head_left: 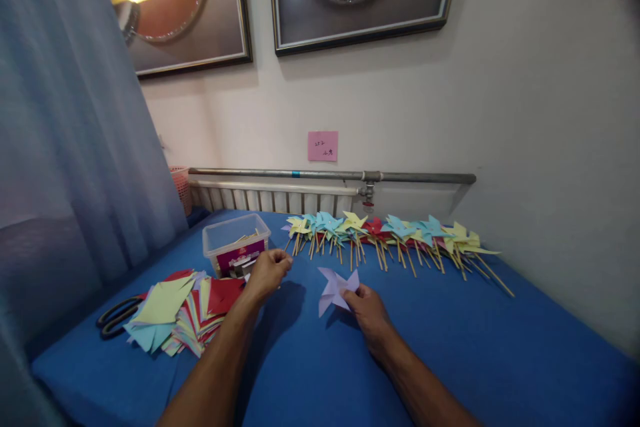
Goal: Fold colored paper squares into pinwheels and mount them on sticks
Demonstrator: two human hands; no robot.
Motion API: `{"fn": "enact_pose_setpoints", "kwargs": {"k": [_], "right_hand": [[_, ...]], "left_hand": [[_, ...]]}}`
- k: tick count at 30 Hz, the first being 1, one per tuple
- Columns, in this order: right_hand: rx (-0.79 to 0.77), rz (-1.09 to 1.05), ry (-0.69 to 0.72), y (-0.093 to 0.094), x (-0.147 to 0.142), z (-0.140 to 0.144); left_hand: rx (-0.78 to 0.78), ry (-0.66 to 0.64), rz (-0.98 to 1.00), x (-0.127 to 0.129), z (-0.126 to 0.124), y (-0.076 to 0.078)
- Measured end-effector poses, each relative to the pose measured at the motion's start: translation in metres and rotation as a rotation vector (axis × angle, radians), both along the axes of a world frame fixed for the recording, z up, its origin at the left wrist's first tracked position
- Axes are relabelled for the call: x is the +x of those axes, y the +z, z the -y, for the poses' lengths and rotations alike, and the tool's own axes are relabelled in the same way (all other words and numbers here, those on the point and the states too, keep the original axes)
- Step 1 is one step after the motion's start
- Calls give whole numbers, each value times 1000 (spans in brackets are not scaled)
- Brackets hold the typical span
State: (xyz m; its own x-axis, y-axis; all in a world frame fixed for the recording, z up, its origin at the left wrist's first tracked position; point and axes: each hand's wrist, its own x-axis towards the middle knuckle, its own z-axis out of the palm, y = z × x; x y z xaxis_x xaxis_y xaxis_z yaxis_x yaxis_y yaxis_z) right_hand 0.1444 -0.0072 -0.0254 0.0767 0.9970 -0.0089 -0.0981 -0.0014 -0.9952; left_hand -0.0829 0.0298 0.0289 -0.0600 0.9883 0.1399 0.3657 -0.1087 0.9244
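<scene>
A pale lavender paper pinwheel [332,291] is pinched between the thumb and fingers of my right hand [371,317], held over the blue cloth. It has no stick visible. My left hand [271,272] is raised just right of a clear plastic box [235,230], its fingertips pressed together. Anything between those fingers is too small to make out. Thin sticks lie inside the box, which has a purple label. Near my left forearm is a pile of cut paper sheets [165,303] in yellow, red, blue and other colours.
Several finished pinwheels on sticks [397,227] lie in a row along the back of the blue-covered table [450,347]. Black-handled scissors [117,315] are partly under the paper pile. A pipe [425,177] and radiator run behind. A curtain [75,113] hangs at left, near a pink basket [181,188].
</scene>
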Motion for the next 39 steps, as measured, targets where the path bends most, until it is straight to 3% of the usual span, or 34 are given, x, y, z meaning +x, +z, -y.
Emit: {"fn": "enact_pose_setpoints", "kwargs": {"k": [2,5,13,18,27,39], "right_hand": [[-16,15,-18,-2,0,-3],[-26,54,-29,-7,1,-6],[-9,79,-33,-12,1,-8],[-15,68,-14,-7,0,-6],[3,61,-10,4,-1,3],[-12,68,-15,-5,1,-4]], "left_hand": [[12,69,-349,-23,-5,5],[-69,-9,-706,-41,-4,6],[-93,-168,-992,-33,2,0],[-104,-149,-1084,-28,3,1],[-99,-114,-1065,-22,6,1],[-64,-65,-1150,-11,4,-9]]}}
